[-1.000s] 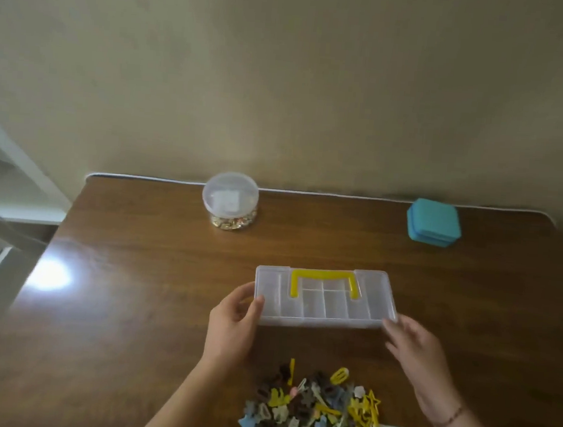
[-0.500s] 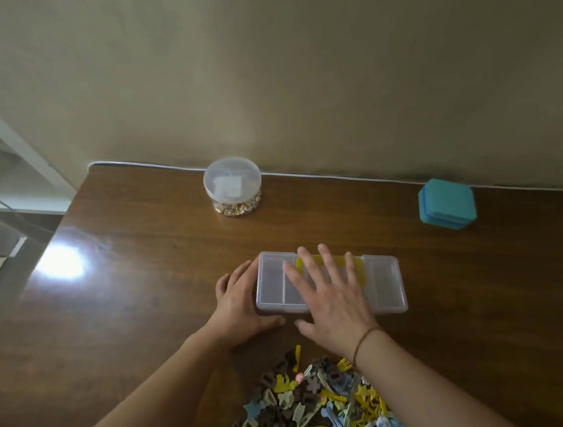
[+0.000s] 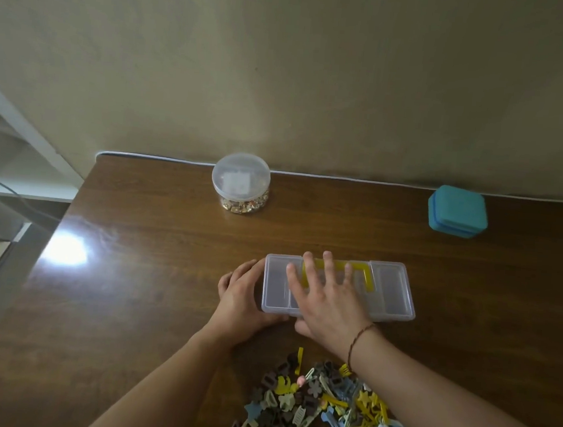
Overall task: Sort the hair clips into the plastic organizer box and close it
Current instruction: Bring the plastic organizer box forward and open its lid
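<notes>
A clear plastic organizer box (image 3: 390, 291) with a yellow handle (image 3: 367, 279) lies closed on the wooden table (image 3: 139, 286), its inner dividers showing through the lid. My right hand (image 3: 325, 301) lies flat on the lid with fingers spread, the fingertips over the handle. My left hand (image 3: 238, 294) holds the box's left end, fingers along the side and thumb at the near edge. A heap of several hair clips (image 3: 322, 408) in yellow, blue, brown and grey lies on the table in front of the box, partly under my right forearm.
A round clear jar (image 3: 241, 183) with a pale lid and small golden bits stands at the back of the table. A teal square case (image 3: 457, 212) sits at the back right. The wall runs behind; the table's left edge drops to a white shelf.
My right hand moved from the box's right front corner onto the lid and now lies flat there. My left hand stayed at the left end. The camera view shifted slightly.
</notes>
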Action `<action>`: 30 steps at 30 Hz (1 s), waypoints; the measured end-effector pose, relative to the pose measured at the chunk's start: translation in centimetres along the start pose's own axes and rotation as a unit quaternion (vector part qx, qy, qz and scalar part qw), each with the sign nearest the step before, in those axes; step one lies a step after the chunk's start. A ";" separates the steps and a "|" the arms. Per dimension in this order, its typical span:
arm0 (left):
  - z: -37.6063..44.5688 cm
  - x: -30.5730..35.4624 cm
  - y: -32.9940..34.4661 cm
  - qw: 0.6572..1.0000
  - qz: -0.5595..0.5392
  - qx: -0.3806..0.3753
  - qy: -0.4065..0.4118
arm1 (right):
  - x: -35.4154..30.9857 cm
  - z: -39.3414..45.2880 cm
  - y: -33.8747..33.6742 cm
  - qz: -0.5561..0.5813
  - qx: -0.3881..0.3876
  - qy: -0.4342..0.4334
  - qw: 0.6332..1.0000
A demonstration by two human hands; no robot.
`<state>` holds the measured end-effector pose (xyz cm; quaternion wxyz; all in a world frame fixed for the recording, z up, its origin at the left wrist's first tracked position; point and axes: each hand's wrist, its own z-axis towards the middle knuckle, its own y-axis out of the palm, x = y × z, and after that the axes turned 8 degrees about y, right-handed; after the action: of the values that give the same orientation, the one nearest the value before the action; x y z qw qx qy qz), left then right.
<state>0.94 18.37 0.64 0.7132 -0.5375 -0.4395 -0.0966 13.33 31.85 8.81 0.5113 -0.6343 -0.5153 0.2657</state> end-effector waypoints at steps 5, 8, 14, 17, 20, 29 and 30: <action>-0.1 0.1 -0.1 1.000 0.003 -0.006 0.006 | 0.1 0.2 -0.1 -0.007 -0.014 -0.007 1.000; 0.0 0.2 -0.2 1.000 0.004 -0.011 0.005 | 0.2 0.4 -0.2 -0.012 -0.019 -0.012 1.000; 0.0 0.3 -0.3 1.000 0.003 -0.009 0.011 | 0.2 0.6 -0.5 -0.027 -0.033 -0.019 0.999; -0.1 0.2 -0.2 1.000 0.003 -0.011 0.012 | -0.2 0.4 -1.0 -0.030 -0.043 -0.013 0.999; 0.0 0.2 -0.4 1.000 -0.005 -0.023 0.006 | -2.0 0.1 -1.3 -0.029 -0.051 0.026 0.998; 0.0 0.4 -0.4 1.000 0.009 -0.021 -0.008 | -4.1 -0.3 -0.9 -0.009 -0.041 0.086 0.995; 0.0 0.5 -0.4 1.000 0.011 -0.023 -0.011 | -4.1 -0.2 -1.0 -0.009 -0.042 0.089 0.995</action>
<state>0.95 18.41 1.28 0.6965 -0.5596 -0.4395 -0.0929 11.78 27.92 9.02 0.5306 -0.6715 -0.4844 0.1815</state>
